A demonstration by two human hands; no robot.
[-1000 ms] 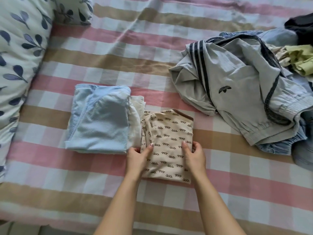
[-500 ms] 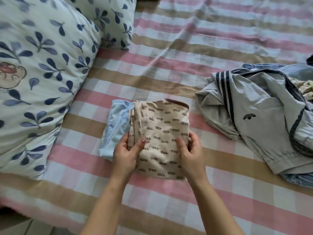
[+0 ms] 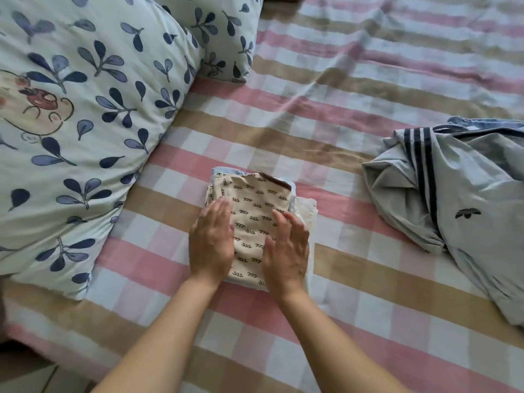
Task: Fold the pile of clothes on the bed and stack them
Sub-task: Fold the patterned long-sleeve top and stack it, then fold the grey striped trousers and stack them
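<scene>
A folded beige garment with a dark squiggle print (image 3: 252,219) lies on top of a small stack in the middle of the bed. Under it a folded light blue garment (image 3: 292,188) shows only as a thin edge, and a white piece (image 3: 307,212) sticks out at the right. My left hand (image 3: 211,242) lies flat, fingers straight, on the left side of the beige garment. My right hand (image 3: 286,251) lies flat on its right side. At the right edge sits the unfolded pile, topped by a grey jacket with dark stripes (image 3: 459,199).
Two large leaf-print pillows (image 3: 85,123) fill the left side, close to the stack. The checked pink, tan and white sheet (image 3: 326,114) stretches behind and between stack and pile. The bed's front edge (image 3: 34,350) runs along the lower left.
Both hands carried the beige garment left onto the light blue one, let go of its edges and now lie flat on top. The view has swung left and closer.
</scene>
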